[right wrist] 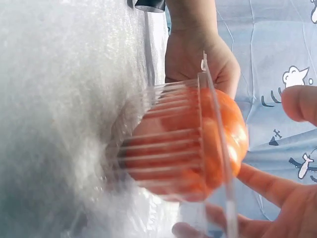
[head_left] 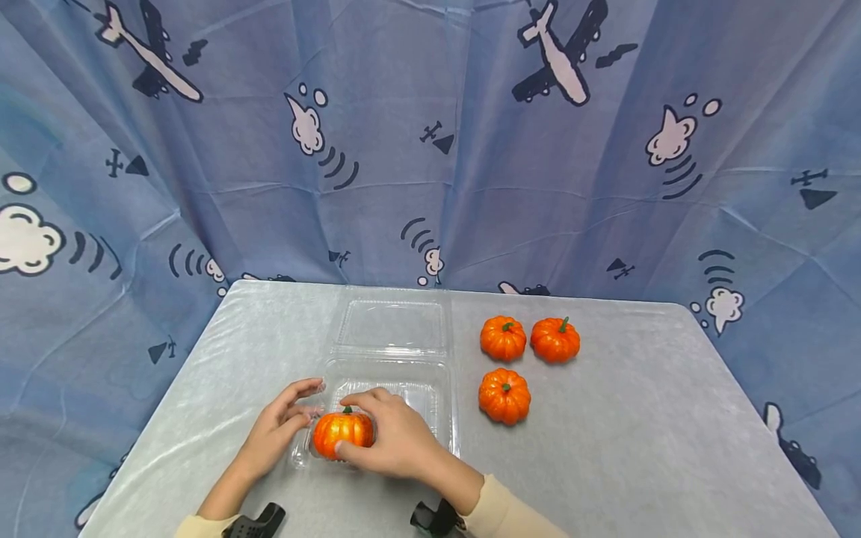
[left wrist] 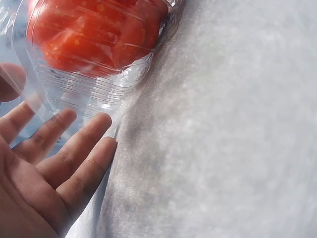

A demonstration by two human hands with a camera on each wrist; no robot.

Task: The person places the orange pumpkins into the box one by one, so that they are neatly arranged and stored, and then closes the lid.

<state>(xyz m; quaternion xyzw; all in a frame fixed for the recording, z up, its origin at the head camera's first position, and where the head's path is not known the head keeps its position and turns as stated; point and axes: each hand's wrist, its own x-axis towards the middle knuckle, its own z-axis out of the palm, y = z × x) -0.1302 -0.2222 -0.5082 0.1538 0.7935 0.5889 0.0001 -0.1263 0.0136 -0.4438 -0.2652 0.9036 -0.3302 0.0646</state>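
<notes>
A small orange pumpkin with a green stem sits in the front left corner of a clear plastic clamshell container. My right hand is spread over the pumpkin's right side; in the right wrist view, the thumb stands apart from it and a finger lies close to its surface. Beside the container's left edge is my left hand, holding nothing. Its fingers are extended near the ribbed plastic wall in the left wrist view; whether they touch it is unclear.
Three more orange pumpkins, at the back left, back right and front of a group, lie right of the container. Its lid is folded back flat on the pale cloth-covered table. A blue patterned curtain hangs behind.
</notes>
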